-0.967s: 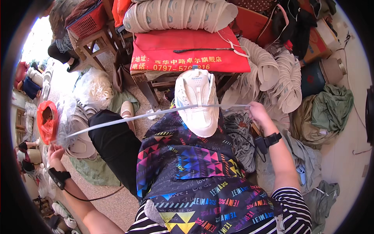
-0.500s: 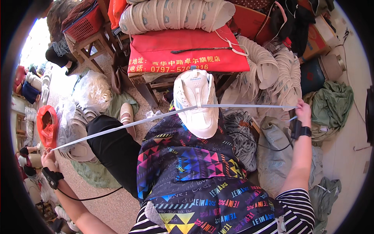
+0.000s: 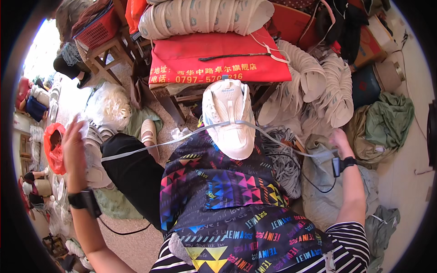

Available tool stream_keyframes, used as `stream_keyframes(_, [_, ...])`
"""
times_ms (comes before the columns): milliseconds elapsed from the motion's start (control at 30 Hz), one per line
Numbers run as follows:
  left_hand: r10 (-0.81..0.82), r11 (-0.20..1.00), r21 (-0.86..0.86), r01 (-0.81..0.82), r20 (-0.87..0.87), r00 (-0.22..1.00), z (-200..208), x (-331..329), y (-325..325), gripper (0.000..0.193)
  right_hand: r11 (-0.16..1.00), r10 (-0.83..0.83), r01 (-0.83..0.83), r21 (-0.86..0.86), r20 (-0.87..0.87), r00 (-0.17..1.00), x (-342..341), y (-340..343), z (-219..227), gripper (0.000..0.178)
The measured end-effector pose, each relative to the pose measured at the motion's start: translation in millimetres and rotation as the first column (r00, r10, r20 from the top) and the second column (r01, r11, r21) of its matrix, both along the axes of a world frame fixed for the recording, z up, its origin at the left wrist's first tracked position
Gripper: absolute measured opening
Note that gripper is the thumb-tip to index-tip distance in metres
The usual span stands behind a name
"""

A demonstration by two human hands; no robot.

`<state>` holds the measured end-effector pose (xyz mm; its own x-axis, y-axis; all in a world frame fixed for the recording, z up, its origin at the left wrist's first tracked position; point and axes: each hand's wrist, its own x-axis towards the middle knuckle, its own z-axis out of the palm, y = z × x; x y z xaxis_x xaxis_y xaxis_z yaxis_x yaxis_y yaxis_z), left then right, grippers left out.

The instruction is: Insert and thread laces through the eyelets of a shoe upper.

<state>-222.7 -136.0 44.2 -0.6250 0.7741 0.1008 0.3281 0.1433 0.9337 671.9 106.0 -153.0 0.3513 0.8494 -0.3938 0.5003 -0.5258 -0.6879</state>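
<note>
Red-draped table [image 3: 177,51] seemingly braces the white shoe [image 3: 233,141] right of the flattened, empty left hand [image 3: 74,148]; right hand [image 3: 339,139] half-curled; whether round the lace [image 3: 127,153], I can't tell.

Matt mesh and smooth panels are seen on the white shoe [image 3: 236,144] at the near edge of the wooden desk [image 3: 160,91], crossed by a flat cloth lace [image 3: 182,137]. Matt red cloth [image 3: 182,49] is laid on top; glossy plastic is seen in the clear bag [image 3: 108,107].

Grey lace [image 3: 180,137] across white shoe upper [image 3: 237,142] between left grip [image 3: 74,148] and right grip [image 3: 339,139]
</note>
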Motion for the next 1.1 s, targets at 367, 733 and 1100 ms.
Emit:
stream_keyframes(367, [-0.425, 0.849, -0.042, 0.527, 0.540, 0.727, -75.4, 278.7, 105.5, 0.017, 0.766, 0.638, -0.449, 0.460, -0.464, 0.614, -365.5, -57.8, 139.5, 0.019])
stream_keyframes(733, [-0.426, 0.790, -0.254, 0.558, 0.428, 0.797, -74.2, 297.3, 93.4, 0.021, 0.679, 0.722, -0.677, 0.284, -0.427, 0.545, -373.3, -64.3, 135.2, 0.022])
stream_keyframes(1100, [-0.504, 0.832, -0.227, 0.506, 0.072, 0.861, -74.4, 299.6, 104.3, 0.017, 0.731, 0.682, -0.572, 0.371, -0.387, 0.621, -380.9, -58.4, 138.4, 0.023])
